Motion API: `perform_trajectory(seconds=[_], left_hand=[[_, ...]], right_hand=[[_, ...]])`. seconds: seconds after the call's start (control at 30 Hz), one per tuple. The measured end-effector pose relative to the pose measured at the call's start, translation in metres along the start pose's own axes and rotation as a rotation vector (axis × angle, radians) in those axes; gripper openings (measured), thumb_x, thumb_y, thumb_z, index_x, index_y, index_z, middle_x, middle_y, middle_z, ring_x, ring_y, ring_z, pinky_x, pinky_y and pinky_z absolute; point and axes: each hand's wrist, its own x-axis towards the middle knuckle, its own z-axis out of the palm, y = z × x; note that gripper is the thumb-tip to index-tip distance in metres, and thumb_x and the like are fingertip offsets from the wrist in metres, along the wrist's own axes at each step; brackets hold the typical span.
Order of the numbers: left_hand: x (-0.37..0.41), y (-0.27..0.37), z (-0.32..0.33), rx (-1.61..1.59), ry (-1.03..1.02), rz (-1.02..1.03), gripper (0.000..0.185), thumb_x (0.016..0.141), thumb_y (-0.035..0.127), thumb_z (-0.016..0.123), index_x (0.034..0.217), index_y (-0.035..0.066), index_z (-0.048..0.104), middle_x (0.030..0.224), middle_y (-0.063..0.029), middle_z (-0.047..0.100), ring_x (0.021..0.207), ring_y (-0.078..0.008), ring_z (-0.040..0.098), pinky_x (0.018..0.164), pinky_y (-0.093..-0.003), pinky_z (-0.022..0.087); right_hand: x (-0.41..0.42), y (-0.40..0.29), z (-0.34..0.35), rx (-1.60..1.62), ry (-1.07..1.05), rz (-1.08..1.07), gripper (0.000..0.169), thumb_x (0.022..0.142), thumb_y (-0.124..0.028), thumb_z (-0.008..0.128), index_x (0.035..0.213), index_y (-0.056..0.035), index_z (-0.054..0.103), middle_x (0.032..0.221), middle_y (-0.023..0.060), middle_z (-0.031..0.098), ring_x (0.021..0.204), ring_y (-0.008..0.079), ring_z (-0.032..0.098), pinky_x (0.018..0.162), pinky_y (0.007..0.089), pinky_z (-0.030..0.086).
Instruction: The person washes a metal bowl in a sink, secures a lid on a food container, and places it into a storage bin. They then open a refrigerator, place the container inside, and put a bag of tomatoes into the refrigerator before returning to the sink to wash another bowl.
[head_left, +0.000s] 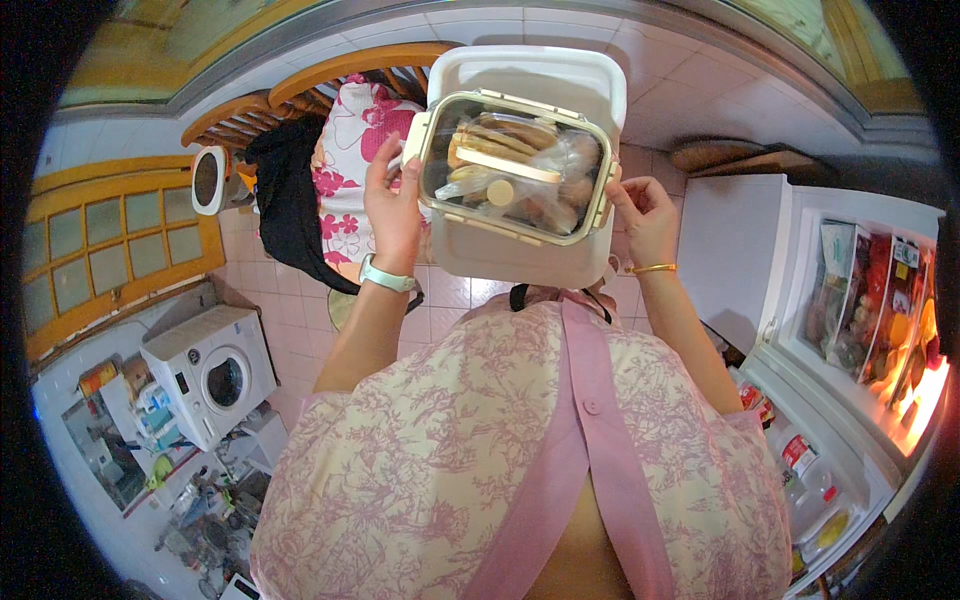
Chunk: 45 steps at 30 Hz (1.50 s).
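Observation:
A clear food container (525, 214) with a see-through lid, cream side latches and a cream handle lies tilted over a larger white plastic bin (517, 259). Inside it are stacked flat brown pieces of food and clear plastic bags. My left hand (395, 206) is at its left end, fingers by the cream latch; whether they grip it cannot be told. At the right end, my right hand (646, 217) has thumb and fingertips close together against the rim; its hold is also unclear.
On my right a refrigerator (829, 360) stands with its door open, bottles in the door. At left are a wooden chair (300, 82) with a flowered cloth (349, 180) and black fabric (289, 195), a round-cornered bin (210, 180) and a front-loading washing machine (214, 375).

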Motion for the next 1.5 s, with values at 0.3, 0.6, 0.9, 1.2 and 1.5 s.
perform_trajectory(seconds=[0.3, 0.6, 0.9, 1.2, 1.5], left_hand=[[0.004, 0.013, -0.004, 0.231, -0.157, -0.028, 0.029, 0.096, 0.015, 0.054, 0.116, -0.005, 0.062, 0.102, -0.0116, 0.068, 0.091, -0.0116, 0.059, 0.084, -0.0256, 0.046], [0.003, 0.001, -0.007, 0.061, -0.152, -0.094, 0.029, 0.097, 0.013, 0.053, 0.118, -0.006, 0.059, 0.104, -0.0092, 0.065, 0.090, -0.0099, 0.058, 0.080, -0.0237, 0.047], [-0.017, 0.000, -0.003, 0.193, -0.064, 0.179, 0.040, 0.089, -0.003, 0.051, 0.129, 0.002, 0.050, 0.138, -0.0168, 0.045, 0.125, -0.0254, 0.046, 0.099, -0.0346, 0.041], [-0.038, 0.030, -0.010, 0.541, -0.441, 0.594, 0.062, 0.073, 0.003, 0.068, 0.132, 0.010, 0.050, 0.148, -0.0186, 0.032, 0.135, -0.0389, 0.033, 0.110, -0.0460, 0.029], [-0.036, 0.015, -0.014, 0.706, -0.482, 0.627, 0.095, 0.053, 0.013, 0.086, 0.138, 0.014, 0.043, 0.149, -0.0208, 0.027, 0.136, -0.0419, 0.028, 0.110, -0.0499, 0.029]], right_hand=[[-0.002, -0.062, 0.000, -0.748, -0.136, -0.198, 0.039, 0.097, -0.031, 0.044, 0.079, 0.0020, 0.054, 0.077, 0.0253, 0.059, 0.076, 0.0438, 0.057, 0.069, 0.0488, 0.046], [0.005, -0.058, -0.007, -0.342, -0.230, 0.137, 0.034, 0.096, -0.029, 0.052, 0.083, 0.0020, 0.058, 0.064, 0.0120, 0.060, 0.050, 0.0197, 0.058, 0.048, 0.0337, 0.047], [-0.025, -0.053, -0.012, -0.444, 0.042, -0.529, 0.040, 0.081, -0.020, 0.070, 0.116, -0.0039, 0.058, 0.113, 0.0145, 0.058, 0.098, 0.0258, 0.057, 0.084, 0.0373, 0.046], [-0.040, -0.052, 0.029, -0.826, -0.309, -0.999, 0.047, 0.079, -0.017, 0.061, 0.126, -0.0186, 0.055, 0.140, 0.0098, 0.046, 0.129, 0.0275, 0.043, 0.106, 0.0403, 0.033], [-0.027, -0.043, 0.030, -0.810, -0.305, -1.126, 0.046, 0.081, -0.019, 0.055, 0.127, -0.0167, 0.054, 0.141, 0.0100, 0.045, 0.130, 0.0269, 0.043, 0.105, 0.0411, 0.034]])
